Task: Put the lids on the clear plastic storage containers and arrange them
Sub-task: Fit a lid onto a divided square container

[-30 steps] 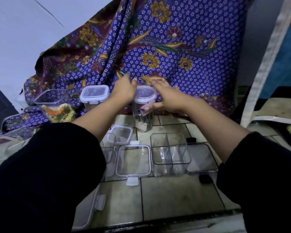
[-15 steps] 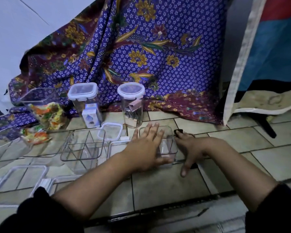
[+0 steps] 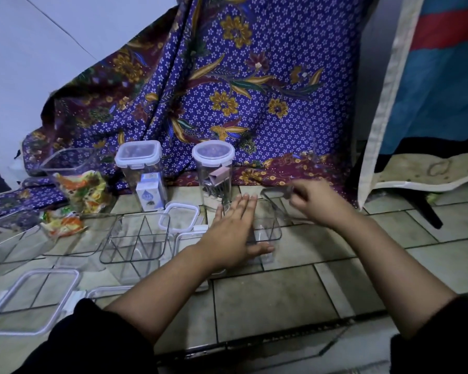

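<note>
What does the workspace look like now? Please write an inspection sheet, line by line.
Surface: tiled floor, dim light.
Job's things: square jar and round jar at the back, both lidded. Divided box open. Small box open, under the left hand. Open tub at the left holds snack packets. Loose lids: small lid, large lid.
Clutter: more packets on the floor.
Hands: left hand flat on the small box; right hand closed on a clear lid, its edge blurred.
Cables: nothing seen.
Surroundings: patterned cloth behind, striped fabric at the right.
</note>
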